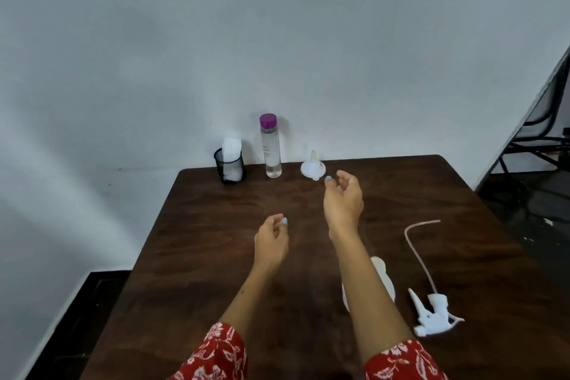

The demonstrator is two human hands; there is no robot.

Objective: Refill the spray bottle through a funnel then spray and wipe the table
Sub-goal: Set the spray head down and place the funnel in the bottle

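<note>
Both hands above dark desk [191, 244], right hand [344, 200] loosely curled, grasping nothing, near upturned white funnel [313, 168], left hand [271, 241] relaxed, empty, spray bottle [384, 279] apparently behind right forearm, spray head [431, 315] detached beside it, purple-capped refill bottle [270, 148] upright at wall

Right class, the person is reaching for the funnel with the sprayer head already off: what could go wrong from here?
1. The right hand nears the funnel, which rests wide end down near the table's far edge; a clumsy touch might push it off.
2. The white spray bottle lies largely hidden under the right forearm; lowering the arm could roll it.
3. The sprayer head and its tube lie near the right edge, and a sleeve could snag them.
</note>
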